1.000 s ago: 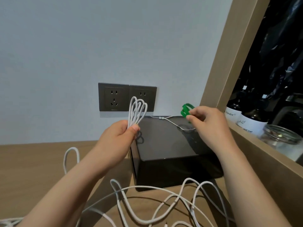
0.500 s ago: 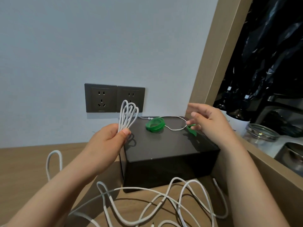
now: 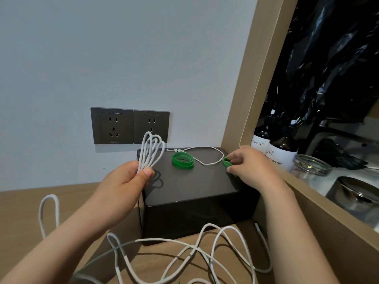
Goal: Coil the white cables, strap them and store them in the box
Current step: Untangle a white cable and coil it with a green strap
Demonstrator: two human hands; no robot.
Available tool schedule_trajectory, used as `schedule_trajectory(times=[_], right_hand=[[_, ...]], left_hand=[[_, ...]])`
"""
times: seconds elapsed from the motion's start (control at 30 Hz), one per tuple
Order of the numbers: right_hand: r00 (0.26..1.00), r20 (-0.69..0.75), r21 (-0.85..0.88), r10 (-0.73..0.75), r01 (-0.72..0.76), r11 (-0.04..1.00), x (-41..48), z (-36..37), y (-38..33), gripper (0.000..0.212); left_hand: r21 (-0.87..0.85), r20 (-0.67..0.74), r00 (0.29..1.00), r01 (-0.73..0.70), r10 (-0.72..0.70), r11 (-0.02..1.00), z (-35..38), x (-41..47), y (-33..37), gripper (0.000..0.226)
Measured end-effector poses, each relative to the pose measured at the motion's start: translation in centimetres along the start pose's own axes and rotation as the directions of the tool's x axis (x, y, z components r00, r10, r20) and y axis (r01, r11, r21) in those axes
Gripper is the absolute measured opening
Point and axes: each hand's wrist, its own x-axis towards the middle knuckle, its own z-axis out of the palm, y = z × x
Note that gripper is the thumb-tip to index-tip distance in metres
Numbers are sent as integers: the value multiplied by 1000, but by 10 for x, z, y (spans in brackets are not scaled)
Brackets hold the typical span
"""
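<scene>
On our wooden desk (image 3: 24, 203) stands the dark rectangular plastic box (image 3: 194, 214), with loose white braided cables (image 3: 184, 255) sprawled before it. Our left hand (image 3: 123, 187) grips the looped white cable bundle (image 3: 151, 152) at its waist. It looks light, soft and springy, so we judge that the place to hold it. The fingers of our right hand (image 3: 250, 167) pinch a small green strap (image 3: 226, 160) on the lid, near the rolled green strap (image 3: 182, 160).

Left of the box (image 3: 194, 187) the worktop (image 3: 20, 212) lies open. On the right a wooden frame (image 3: 246, 99) stands just beside the box. The lid's far part carries a green strap roll (image 3: 183, 160) and a thin cable (image 3: 205, 164); its near part is bare. The left hand (image 3: 123, 187), gripping a cable bundle (image 3: 150, 152), blocks the lid's left edge; the right hand (image 3: 250, 169), pinching a green strap (image 3: 226, 161), its far right corner. Loose cables (image 3: 193, 245) sprawl nearer.
</scene>
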Motion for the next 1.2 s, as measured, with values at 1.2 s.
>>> schedule_trajectory(times=[1.2], right_hand=[[992, -71, 48, -108, 112, 993, -5, 3, -10, 12]], left_hand=[[-3, -50, 998, 37, -37, 999, -8, 7, -8, 32]])
